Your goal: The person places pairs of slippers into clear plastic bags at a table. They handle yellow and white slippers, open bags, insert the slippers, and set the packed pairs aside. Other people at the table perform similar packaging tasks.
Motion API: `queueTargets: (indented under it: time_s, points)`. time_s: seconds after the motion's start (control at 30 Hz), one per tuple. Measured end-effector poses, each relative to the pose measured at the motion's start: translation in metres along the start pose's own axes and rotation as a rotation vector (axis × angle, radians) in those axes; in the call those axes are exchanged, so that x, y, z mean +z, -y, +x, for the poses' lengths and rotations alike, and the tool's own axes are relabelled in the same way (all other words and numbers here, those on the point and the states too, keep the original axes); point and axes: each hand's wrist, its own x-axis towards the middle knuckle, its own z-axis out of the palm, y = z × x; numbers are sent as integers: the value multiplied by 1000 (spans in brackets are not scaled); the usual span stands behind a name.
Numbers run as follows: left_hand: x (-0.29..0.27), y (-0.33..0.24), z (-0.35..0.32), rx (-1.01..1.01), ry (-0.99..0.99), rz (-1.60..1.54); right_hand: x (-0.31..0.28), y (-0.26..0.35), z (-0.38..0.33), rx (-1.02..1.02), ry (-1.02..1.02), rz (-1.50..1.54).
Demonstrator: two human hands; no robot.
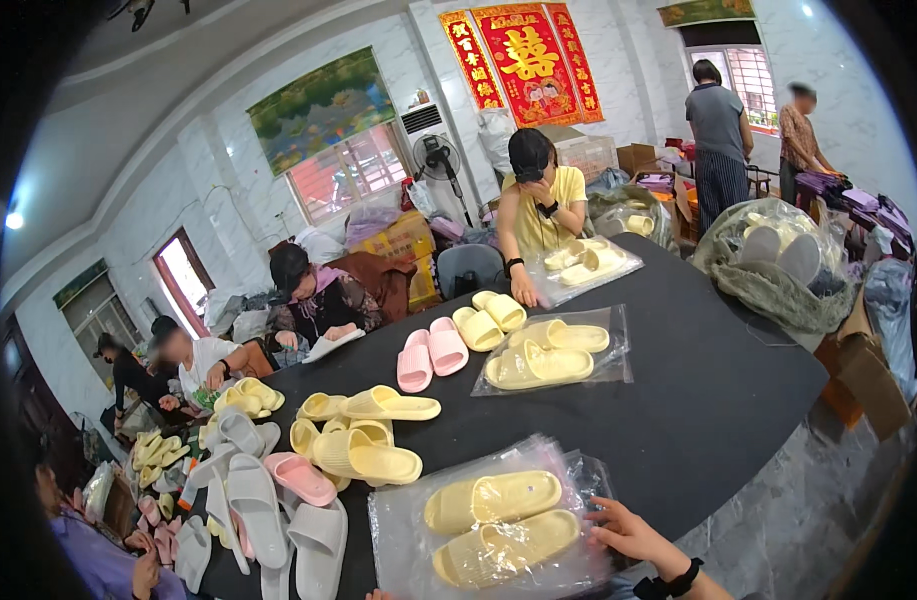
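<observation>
Yellow slippers point(503, 497): I saw one pair side by side in a clear bag point(400, 525), on the black table point(723, 400) at its near edge.
Left hand point(379, 595): only a sliver showed by the bag's near left corner; I could not tell whether it was open or closed.
Right hand point(638, 535): its fingers, partly spread, met the bag's right side; from my remote seat I could not tell whether they pinched the plastic.
Left-hand heap: grey slippers point(318, 555) lay piled up with a pink slipper point(300, 478) among them.
Loose stack: unbagged yellow slippers point(368, 457) sat just beyond the bag, to its left.
Mid-table: a second bagged pair point(540, 365) lay near a pink pair point(431, 353) and an unbagged yellow pair point(489, 318).
Far side: a person in a yellow top point(523, 215) held one hand to the face, beside another bagged pair point(588, 262).
Back wall: I made out a standing fan point(437, 160) and a red hanging point(528, 90).
</observation>
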Motion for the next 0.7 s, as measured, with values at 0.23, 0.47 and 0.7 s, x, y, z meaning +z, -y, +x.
queueTargets:
  time_s: [0.23,0.47,0.7]
  points:
    - [3,-25,30,-526,154,-753,13,17,12,18,124,159]
    - [41,-7,30,-440,120,-887,25,22,22,-13,26,213]
    - [15,-28,46,-624,-199,-1345,43,37,33,-162,23,528]
